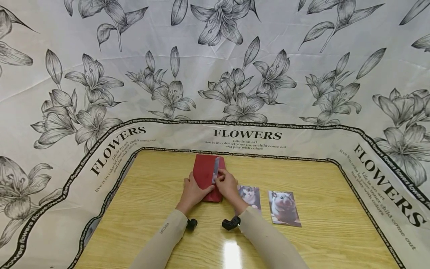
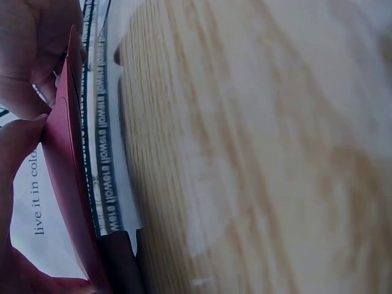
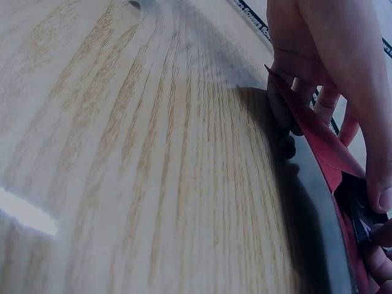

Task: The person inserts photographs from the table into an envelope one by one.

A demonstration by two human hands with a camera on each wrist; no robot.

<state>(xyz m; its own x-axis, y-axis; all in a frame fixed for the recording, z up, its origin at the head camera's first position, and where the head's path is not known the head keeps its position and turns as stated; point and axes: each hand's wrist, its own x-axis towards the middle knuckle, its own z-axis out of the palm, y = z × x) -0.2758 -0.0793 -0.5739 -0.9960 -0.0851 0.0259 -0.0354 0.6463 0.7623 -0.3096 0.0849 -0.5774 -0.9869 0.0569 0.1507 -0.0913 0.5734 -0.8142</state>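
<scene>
A red envelope [image 1: 203, 172] is held up off the table, its open side to the right. My left hand [image 1: 192, 192] grips it, with the thumb across its near face and fingers behind. In the left wrist view the envelope [image 2: 64, 159] stands edge-on. A photo card [image 1: 216, 168] sticks partly out of the envelope's opening, the rest of it hidden inside. My right hand [image 1: 229, 186] pinches that card's edge. Within the right wrist view, the left thumb lies close to the right fingertips [image 3: 381, 257] at the envelope's opening.
To the right on the wooden table [image 1: 154, 186] lie a cat photo card [image 1: 249, 196], partly behind the right forearm, and a card with a hamster-like animal [image 1: 284, 209]. Flower-printed cloth [image 1: 174, 134] borders the table's back and sides.
</scene>
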